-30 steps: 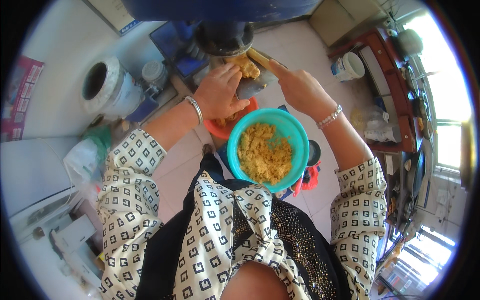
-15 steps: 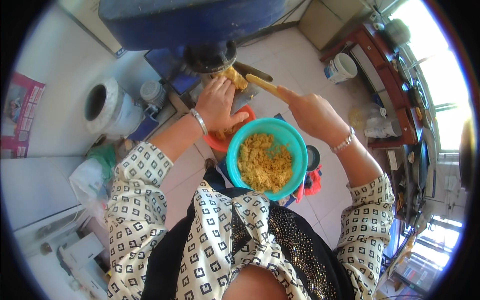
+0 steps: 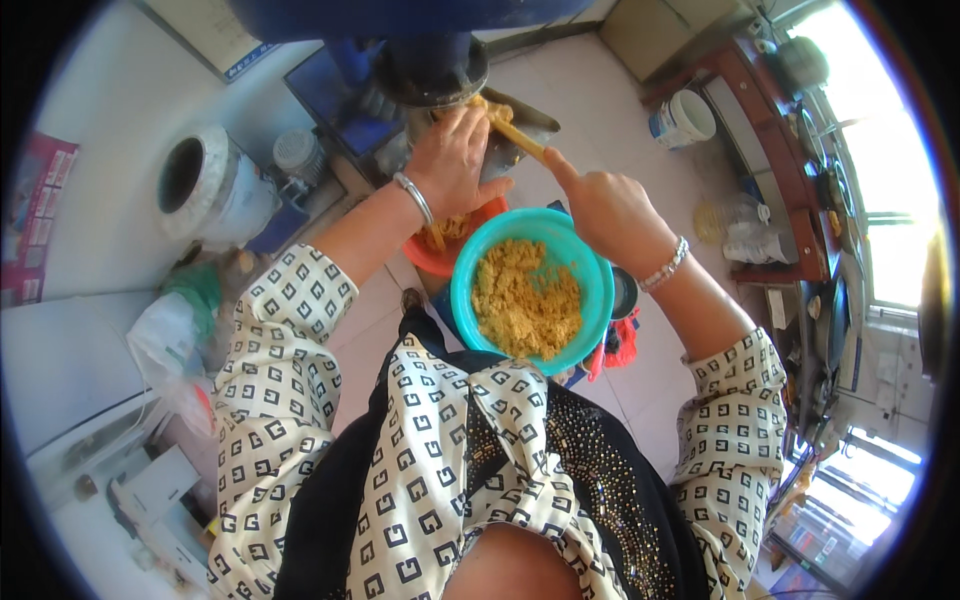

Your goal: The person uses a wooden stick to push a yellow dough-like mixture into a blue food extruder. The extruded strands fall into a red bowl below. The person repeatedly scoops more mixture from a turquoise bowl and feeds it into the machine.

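Reaching toward 12 o'clock, the left hand (image 3: 452,165) lies palm-down over yellow mash (image 3: 487,108) at the mouth of a dark round machine outlet (image 3: 430,68), fingers spread and curved onto the mash; whether they clamp anything I cannot tell. The right hand (image 3: 600,205), at about 1 o'clock from the picture's middle, is clenched around a wooden stick (image 3: 518,135) whose far tip meets the mash just beside the left fingers. Near the middle sits a teal bowl (image 3: 590,265) holding crumbly yellow mash, close against the person's patterned shirt (image 3: 420,430). An orange bowl (image 3: 440,262) shows at its 10 o'clock edge, partly hidden under the left wrist, which bears a silver bangle (image 3: 413,196). A white bucket (image 3: 684,118) stands on the tiled floor at 1 o'clock, well apart. A white cylindrical vessel (image 3: 205,190) stands at 10 o'clock.
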Tool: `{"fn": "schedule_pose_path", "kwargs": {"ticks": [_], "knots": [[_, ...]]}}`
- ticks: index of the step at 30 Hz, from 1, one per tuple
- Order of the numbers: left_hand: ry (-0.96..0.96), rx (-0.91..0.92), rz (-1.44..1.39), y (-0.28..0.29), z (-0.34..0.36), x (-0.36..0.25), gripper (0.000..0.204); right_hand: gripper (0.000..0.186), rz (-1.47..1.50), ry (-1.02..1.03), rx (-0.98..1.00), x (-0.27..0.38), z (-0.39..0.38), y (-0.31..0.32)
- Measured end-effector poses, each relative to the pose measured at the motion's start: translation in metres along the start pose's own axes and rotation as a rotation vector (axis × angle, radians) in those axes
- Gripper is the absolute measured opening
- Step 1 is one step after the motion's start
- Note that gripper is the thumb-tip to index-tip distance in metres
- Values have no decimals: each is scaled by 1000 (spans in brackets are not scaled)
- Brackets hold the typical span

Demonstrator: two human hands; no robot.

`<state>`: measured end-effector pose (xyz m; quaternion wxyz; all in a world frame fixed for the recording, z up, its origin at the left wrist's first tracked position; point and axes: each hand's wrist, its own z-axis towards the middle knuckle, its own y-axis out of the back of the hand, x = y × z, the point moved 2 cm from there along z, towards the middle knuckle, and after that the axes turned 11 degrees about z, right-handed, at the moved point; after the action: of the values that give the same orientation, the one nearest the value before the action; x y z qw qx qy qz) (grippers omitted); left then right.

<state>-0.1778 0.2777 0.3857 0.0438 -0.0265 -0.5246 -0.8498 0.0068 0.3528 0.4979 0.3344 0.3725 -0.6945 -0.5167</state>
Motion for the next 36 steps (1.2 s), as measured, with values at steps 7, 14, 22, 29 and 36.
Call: {"fn": "schedule_pose_path", "kwargs": {"ticks": [7,14,22,29,36], "knots": [[7,103,-26,4,4,3,88,60,72,6,-40,-8,-1,0],[-95,-91,-204,1,4,-1,77,60,235,-65,-56,-10,4,-2],[-97,-119,-191,17,8,-11,77,58,301,-32,-71,-8,20,-2],[-134,-116,-229,13,9,-10,73,60,224,87,-72,-9,40,4],[-159,25,-270,4,14,-1,71,65,128,97,-34,-4,47,-2]]}}
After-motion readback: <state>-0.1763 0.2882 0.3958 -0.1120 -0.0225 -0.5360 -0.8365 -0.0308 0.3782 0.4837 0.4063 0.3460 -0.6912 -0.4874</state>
